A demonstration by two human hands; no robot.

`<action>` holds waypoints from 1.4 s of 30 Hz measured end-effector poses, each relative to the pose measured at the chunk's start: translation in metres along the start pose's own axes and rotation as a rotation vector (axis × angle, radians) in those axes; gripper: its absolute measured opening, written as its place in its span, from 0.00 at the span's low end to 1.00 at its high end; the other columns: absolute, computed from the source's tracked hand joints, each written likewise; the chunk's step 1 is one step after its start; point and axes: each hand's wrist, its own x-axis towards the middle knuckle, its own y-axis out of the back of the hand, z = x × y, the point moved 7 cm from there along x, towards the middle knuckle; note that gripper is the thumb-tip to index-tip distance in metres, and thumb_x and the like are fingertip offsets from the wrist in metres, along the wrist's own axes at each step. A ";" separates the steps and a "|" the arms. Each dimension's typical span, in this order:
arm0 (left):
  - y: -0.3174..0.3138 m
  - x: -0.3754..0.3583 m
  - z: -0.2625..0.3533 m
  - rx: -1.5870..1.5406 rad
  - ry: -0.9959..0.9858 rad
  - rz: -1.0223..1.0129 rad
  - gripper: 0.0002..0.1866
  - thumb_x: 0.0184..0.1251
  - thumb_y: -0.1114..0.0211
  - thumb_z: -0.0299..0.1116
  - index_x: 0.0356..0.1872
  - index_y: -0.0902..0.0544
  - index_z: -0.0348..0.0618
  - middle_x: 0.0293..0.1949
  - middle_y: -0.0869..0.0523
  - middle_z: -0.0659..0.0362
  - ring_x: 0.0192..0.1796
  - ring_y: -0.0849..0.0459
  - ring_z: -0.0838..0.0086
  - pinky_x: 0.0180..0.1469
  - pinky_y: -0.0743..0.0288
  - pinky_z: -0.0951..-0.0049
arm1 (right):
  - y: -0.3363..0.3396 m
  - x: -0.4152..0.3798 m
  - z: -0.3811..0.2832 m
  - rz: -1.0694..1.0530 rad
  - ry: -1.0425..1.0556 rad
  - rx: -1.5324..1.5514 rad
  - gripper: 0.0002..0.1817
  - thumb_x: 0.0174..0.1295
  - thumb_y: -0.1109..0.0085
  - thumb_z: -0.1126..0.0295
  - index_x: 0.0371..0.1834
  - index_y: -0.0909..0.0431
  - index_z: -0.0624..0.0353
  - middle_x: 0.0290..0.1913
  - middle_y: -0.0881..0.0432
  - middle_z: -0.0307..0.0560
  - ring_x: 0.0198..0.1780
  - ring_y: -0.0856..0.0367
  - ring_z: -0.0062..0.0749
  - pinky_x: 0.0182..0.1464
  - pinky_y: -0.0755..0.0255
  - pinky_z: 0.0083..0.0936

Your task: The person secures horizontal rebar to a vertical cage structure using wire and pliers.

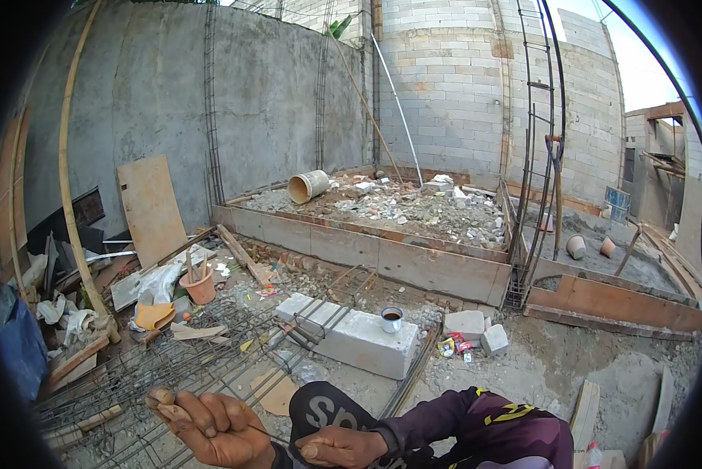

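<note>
My left hand is raised at the bottom left, its fingers curled and pressed together above the rebar mesh. Just right of it, my right hand is closed in front of my dark clothing. A thin dark wire runs between the two hands, its ends hidden in the fingers. Beyond them lies a long pale block, with several bars and a tool with dark handles resting across it. A cup of dark liquid stands on the block's right end.
An orange bucket stands left of the block, near a leaning board. Broken blocks and small packets lie to the right. Behind, low formwork encloses rubble and a tipped bucket; upright rebar rises at right.
</note>
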 end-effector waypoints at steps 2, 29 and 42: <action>-0.004 0.010 0.013 -0.054 0.010 -0.107 0.18 0.84 0.55 0.32 0.69 0.35 0.41 0.24 0.42 0.68 0.19 0.51 0.87 0.13 0.56 0.83 | 0.001 0.009 -0.023 -0.024 0.050 -0.070 0.25 0.81 0.62 0.53 0.24 0.38 0.55 0.19 0.44 0.36 0.21 0.48 0.22 0.27 0.46 0.27; 0.283 -0.050 0.020 0.808 0.310 0.592 0.06 0.82 0.49 0.36 0.48 0.28 0.46 0.23 0.28 0.66 0.22 0.33 0.81 0.33 0.25 0.73 | 0.031 0.132 0.223 -0.055 -0.310 -0.245 0.15 0.76 0.51 0.62 0.42 0.25 0.65 0.25 0.25 0.62 0.29 0.22 0.60 0.31 0.32 0.42; 0.382 0.003 -0.027 1.180 1.221 -0.123 0.08 0.76 0.39 0.34 0.45 0.19 0.40 0.43 0.14 0.57 0.50 0.15 0.74 0.53 0.22 0.67 | 0.081 0.110 0.323 0.210 -0.521 0.358 0.16 0.77 0.54 0.71 0.64 0.28 0.61 0.31 0.22 0.40 0.24 0.27 0.15 0.27 0.32 0.18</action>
